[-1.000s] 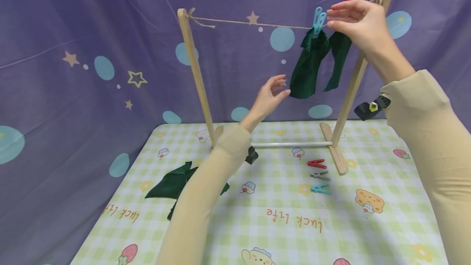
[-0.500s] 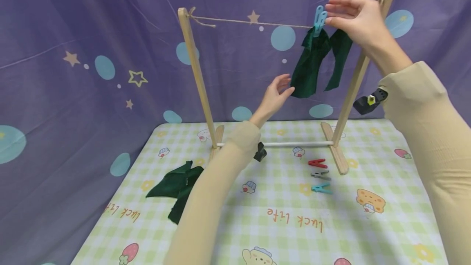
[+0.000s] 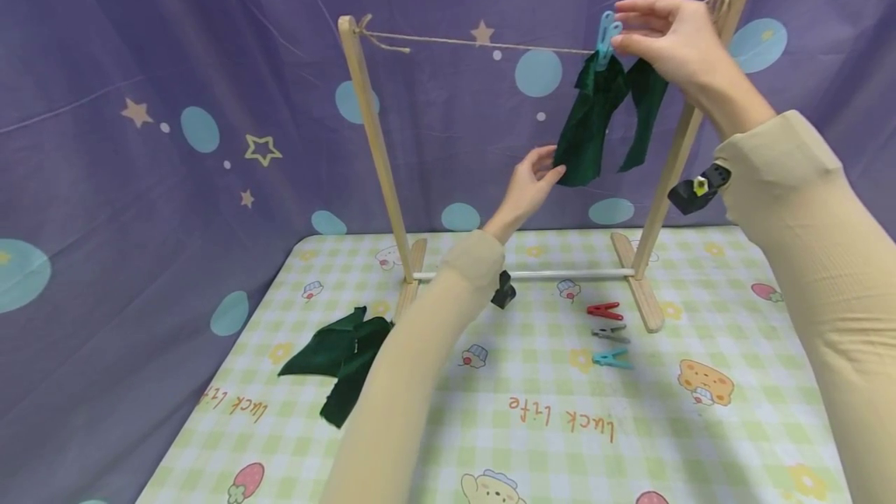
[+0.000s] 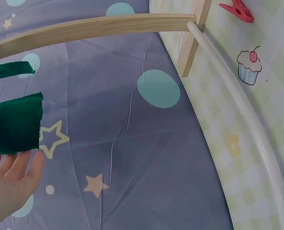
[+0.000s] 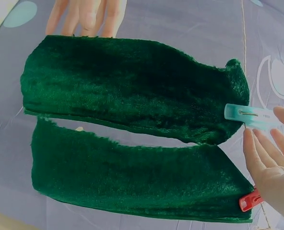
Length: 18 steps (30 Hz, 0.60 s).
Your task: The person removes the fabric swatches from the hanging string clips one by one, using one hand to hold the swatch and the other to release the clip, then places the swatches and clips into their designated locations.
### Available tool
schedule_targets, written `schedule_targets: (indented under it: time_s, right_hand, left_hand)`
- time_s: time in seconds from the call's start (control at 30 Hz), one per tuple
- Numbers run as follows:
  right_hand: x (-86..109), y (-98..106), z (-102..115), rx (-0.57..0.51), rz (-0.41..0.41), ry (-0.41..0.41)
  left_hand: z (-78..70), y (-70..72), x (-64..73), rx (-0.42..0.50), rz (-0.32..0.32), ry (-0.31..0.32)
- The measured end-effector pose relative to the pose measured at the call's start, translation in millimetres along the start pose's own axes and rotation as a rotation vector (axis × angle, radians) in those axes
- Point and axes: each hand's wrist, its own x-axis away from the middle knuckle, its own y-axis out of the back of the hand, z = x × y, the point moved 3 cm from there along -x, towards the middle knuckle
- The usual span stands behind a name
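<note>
My right hand (image 3: 668,41) is raised at the clothesline, its fingertips beside the handles of a light-blue clothespin (image 3: 605,37). That clothespin holds a dark green velvety garment (image 3: 586,127) on the line; its two long legs hang down, as the right wrist view shows. A red clothespin (image 5: 250,200) fastens its other top corner. Lower down, my left hand (image 3: 530,183) is at the garment's left bottom edge, the thumb in front and fingers by the hem. In the left wrist view the left fingers (image 4: 29,170) look fairly straight under the cloth; how firmly they touch cannot be told.
The twine line (image 3: 476,43) spans two wooden posts joined by a white bar (image 3: 560,274). On the checked tablecloth (image 3: 560,457) lie red (image 3: 605,310), grey (image 3: 610,333) and blue (image 3: 612,358) clothespins. Another green garment (image 3: 343,356) lies at left, partly behind my left sleeve.
My left hand has moved right to the hem of the hanging garment. My right hand has shifted slightly left, closer to the light-blue clothespin. The garment stays clipped.
</note>
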Motion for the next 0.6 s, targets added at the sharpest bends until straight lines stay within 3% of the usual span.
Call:
schedule_targets:
  time_s: [0.2,0.6]
  right_hand:
    - [0.2,-1.2,0.9,-0.017,0.001,0.01]
    - [2.3,-2.6,1.2,-0.02,-0.013,0.003]
  left_hand:
    - [-6.3,-1.8,2.8,-0.018,-0.094,0.019]
    - [-3.2,-6.1,2.2,0.024,-0.172,0.037]
